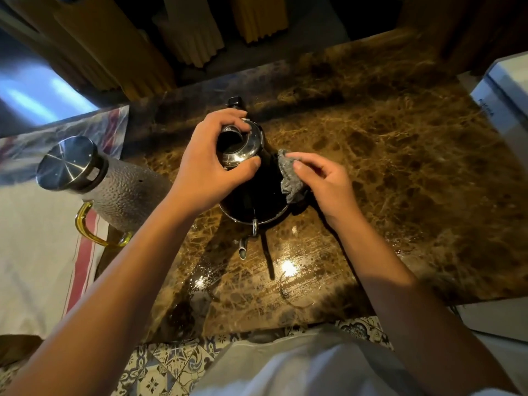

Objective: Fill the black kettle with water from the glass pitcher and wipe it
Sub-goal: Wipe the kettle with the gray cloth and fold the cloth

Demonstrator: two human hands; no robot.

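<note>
Two bare forearms reach forward from the bottom edge, above a white garment and a strip of patterned floor tiles. Beyond them lies the brown marbled worktop, glossy and spotted with light reflections near its front edge. On it, near the middle, stands the black kettle, its slim spout pointing back toward the person and its black handle end showing on the far side. The left hand covers the kettle's top, with fingers and thumb curled round the shiny metal lid, so much of the lid's left side is hidden. The right hand sits just beside the kettle's right flank, its thumb and fingers pinching a small grey cloth that touches the dark body. To the left, well apart from the kettle, the glass pitcher with a steel cap and an amber handle stands at the edge of a white towel with red stripes. A white box sits at the right edge of the worktop. Farthest back, behind the worktop, yellow and cream curtains hang in folds.
</note>
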